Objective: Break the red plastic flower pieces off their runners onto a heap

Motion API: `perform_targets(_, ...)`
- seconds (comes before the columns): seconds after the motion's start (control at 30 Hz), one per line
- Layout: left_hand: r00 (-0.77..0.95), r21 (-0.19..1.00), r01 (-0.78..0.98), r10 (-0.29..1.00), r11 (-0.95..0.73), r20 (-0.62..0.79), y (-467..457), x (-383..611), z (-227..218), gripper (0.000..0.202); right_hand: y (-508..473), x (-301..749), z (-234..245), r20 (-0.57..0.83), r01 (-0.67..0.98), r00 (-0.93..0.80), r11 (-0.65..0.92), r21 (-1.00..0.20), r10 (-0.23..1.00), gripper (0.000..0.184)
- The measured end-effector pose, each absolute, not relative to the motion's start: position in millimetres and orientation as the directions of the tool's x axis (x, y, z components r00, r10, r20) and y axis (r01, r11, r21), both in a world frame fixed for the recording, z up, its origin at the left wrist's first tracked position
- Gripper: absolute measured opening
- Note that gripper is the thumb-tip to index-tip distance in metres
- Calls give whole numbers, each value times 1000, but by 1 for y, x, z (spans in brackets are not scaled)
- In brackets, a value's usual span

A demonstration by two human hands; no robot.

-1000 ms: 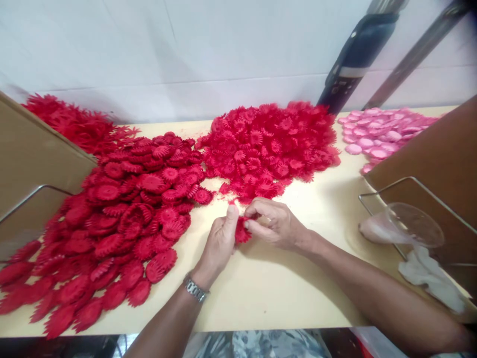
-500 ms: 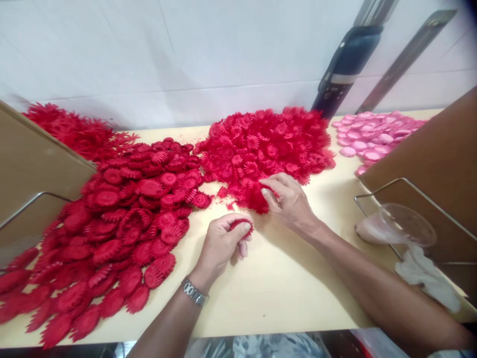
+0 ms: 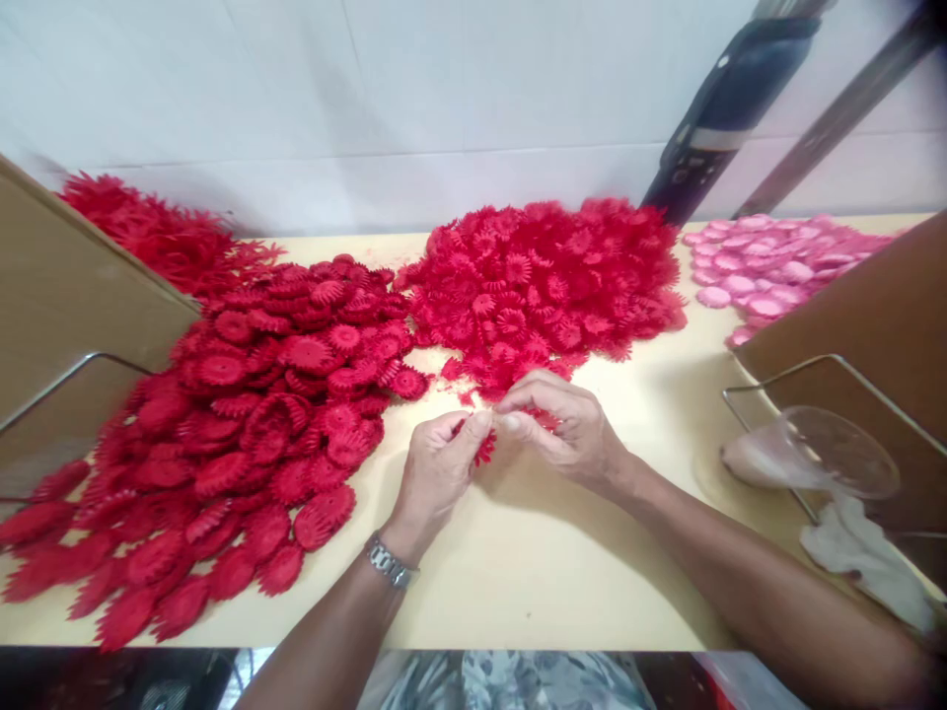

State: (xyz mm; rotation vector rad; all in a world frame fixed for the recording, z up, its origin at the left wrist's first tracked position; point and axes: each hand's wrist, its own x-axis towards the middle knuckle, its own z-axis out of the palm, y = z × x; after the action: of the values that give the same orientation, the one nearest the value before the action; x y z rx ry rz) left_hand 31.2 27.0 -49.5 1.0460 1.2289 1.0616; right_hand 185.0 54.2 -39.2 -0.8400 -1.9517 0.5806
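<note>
My left hand (image 3: 436, 468) and my right hand (image 3: 566, 429) meet at the table's middle, fingertips touching. Both pinch small red toothed flower pieces (image 3: 484, 446); the left holds one below its fingers and red shows under the right fingers too. Just beyond them lies a heap of small red flower pieces (image 3: 547, 286). To the left spreads a larger pile of round red toothed discs (image 3: 258, 424). A metal watch (image 3: 389, 564) sits on my left wrist.
Pink discs (image 3: 769, 266) lie at the back right. Cardboard boxes with wire frames stand at left (image 3: 66, 325) and right (image 3: 873, 335); a clear plastic bag (image 3: 814, 454) lies by the right one. Spiky red pieces (image 3: 148, 232) sit back left. A dark tool (image 3: 729, 99) leans on the wall.
My right hand came back from the small-flower heap with a piece and met my left hand, which rose slightly. One second ago both hands were together in the same way.
</note>
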Motion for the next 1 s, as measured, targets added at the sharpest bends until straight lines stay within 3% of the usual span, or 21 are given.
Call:
perform_targets(0.13, 73, 978, 6, 975, 210, -210, 26, 33, -47, 47, 50, 179, -43, 503, 251, -416, 627, -737, 758, 13)
perform_targets(0.3, 101, 973, 150, 976, 178, -194, 24, 31, -43, 54, 49, 174, -45, 463, 321, -435, 613, -721, 772, 7)
perform_targets(0.47, 219, 961, 243, 958, 131, -185, 23, 29, -40, 40, 53, 179, -44, 490, 398, -418, 639, -658, 765, 14)
perform_targets(0.6, 295, 969, 209, 936, 131, -190, 25, 31, -38, 26, 52, 179, -42, 486, 418, -291, 567, -710, 824, 16)
perform_targets(0.77, 282, 971, 193, 940, 142, -193, 24, 33, -35, 21, 53, 179, -40, 382, 424, -165, 415, -805, 909, 15)
perform_targets(0.87, 301, 966, 188, 926, 176, -227, 22, 35, -35, 23, 64, 192, -38, 359, 422, 31, 313, -851, 933, 15)
perform_targets(0.93, 299, 963, 174, 920, 207, -252, 21, 36, -36, 23, 73, 203, -39, 396, 495, 118, 292, -818, 911, 17)
perform_targets(1.0, 284, 960, 136, 919, 243, -273, 22, 35, -38, 23, 80, 210, -43, 476, 658, 41, 334, -675, 879, 18)
